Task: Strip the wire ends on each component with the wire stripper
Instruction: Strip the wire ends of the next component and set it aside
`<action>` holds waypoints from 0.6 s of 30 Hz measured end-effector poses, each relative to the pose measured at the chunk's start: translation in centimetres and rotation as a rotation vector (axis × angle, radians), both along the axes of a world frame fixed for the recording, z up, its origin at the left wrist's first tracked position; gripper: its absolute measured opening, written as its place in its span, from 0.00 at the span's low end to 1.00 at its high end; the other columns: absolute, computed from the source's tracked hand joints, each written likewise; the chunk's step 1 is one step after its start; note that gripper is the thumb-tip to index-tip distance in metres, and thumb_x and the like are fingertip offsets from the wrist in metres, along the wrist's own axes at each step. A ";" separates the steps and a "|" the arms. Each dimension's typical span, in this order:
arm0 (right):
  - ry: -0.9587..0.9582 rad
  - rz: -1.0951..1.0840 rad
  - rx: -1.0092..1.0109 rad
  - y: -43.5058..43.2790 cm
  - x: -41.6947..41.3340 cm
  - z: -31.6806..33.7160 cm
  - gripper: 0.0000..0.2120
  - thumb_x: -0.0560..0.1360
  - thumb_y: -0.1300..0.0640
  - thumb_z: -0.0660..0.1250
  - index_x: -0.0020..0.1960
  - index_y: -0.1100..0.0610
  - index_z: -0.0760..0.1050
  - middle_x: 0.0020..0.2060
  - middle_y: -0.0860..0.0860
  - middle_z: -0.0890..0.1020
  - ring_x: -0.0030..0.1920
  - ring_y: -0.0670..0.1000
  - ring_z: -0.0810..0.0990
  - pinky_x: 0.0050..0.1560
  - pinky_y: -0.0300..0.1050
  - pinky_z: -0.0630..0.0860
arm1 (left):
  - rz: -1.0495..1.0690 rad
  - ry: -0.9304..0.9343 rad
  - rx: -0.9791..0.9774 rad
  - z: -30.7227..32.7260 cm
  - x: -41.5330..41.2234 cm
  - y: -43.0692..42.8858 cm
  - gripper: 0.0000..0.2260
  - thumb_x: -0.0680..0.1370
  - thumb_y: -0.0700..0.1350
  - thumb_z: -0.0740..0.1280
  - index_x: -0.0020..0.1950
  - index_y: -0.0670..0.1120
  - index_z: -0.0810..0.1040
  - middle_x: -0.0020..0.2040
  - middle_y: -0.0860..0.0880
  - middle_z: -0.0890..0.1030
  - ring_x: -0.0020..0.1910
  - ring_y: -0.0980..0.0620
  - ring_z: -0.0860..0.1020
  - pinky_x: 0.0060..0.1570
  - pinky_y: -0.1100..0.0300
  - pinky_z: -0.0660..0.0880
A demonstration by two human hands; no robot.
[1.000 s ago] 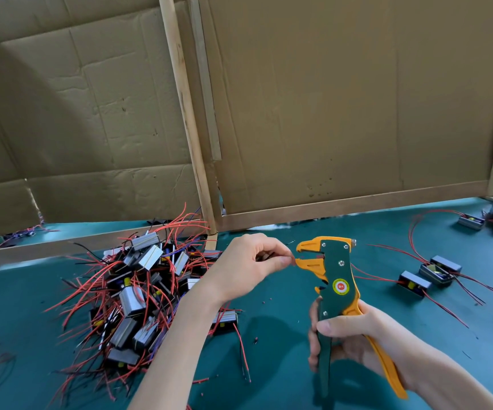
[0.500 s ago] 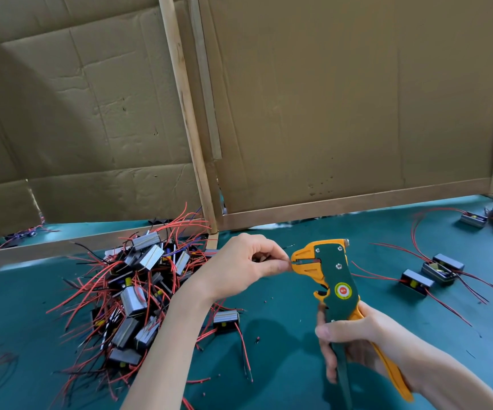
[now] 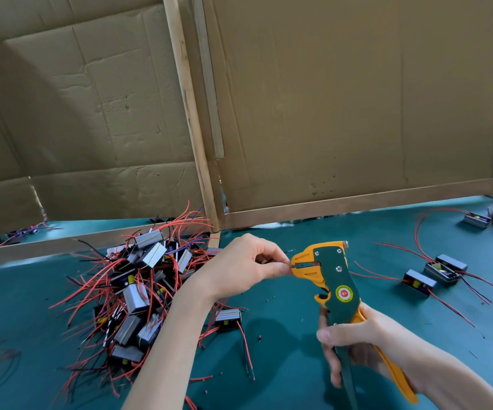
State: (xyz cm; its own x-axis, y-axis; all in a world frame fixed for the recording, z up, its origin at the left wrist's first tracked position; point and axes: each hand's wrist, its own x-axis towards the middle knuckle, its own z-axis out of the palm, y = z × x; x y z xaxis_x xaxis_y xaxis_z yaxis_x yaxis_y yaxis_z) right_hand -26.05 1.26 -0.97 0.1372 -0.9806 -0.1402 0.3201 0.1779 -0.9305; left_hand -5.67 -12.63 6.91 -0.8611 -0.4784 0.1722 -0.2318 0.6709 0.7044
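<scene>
Pinching a wire end with left hand thumb and forefinger at the wire stripper jaws. Gripping its handles, right hand fingers curled round.

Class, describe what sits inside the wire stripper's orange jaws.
A thin wire end, pinched by the left hand, sits in the mouth of the wire stripper. That hand covers the rest.

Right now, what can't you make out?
All head view:
- Wire end at the orange-and-green wire stripper mouth: too small, pinched under fingers of the left hand.
- Component it belongs to: hidden inside that hand.
- Green handle below the right hand: cut off by the bottom edge.
- Pile of grey, red-wired components: stripped ends too small.
</scene>
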 end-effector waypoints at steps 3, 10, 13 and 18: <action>0.183 0.028 -0.001 1.4 4.1 0.2 0.16 0.62 0.55 0.81 0.38 0.59 0.75 0.26 0.63 0.76 0.26 0.59 0.76 0.33 0.49 0.77 | 0.001 -0.017 0.013 0.0 0.0 0.0 0.06 0.75 0.50 0.71 0.44 0.49 0.84 0.33 0.43 0.74 0.33 0.52 0.66 0.36 0.55 0.64; 0.200 -0.233 0.010 0.9 5.8 -0.7 0.20 0.59 0.48 0.76 0.28 0.61 0.69 0.21 0.59 0.69 0.19 0.54 0.69 0.23 0.41 0.69 | 0.077 -0.069 0.009 -0.8 -0.3 -0.5 0.05 0.76 0.46 0.70 0.46 0.46 0.85 0.32 0.52 0.76 0.31 0.56 0.68 0.37 0.60 0.66; -0.002 -0.154 0.054 0.8 5.8 -0.4 0.15 0.58 0.56 0.78 0.34 0.62 0.76 0.29 0.64 0.76 0.27 0.60 0.77 0.31 0.50 0.77 | 0.123 -0.104 -0.009 -1.4 -0.7 -0.5 0.05 0.77 0.45 0.69 0.45 0.47 0.85 0.35 0.49 0.80 0.33 0.56 0.71 0.39 0.59 0.69; -0.243 -0.099 0.046 0.1 4.7 -0.3 0.14 0.59 0.63 0.79 0.41 0.63 0.78 0.39 0.65 0.78 0.40 0.65 0.81 0.46 0.59 0.79 | 0.290 -0.005 -0.124 -1.4 -0.5 -1.3 0.06 0.78 0.44 0.68 0.43 0.51 0.82 0.40 0.57 0.81 0.40 0.61 0.77 0.41 0.66 0.69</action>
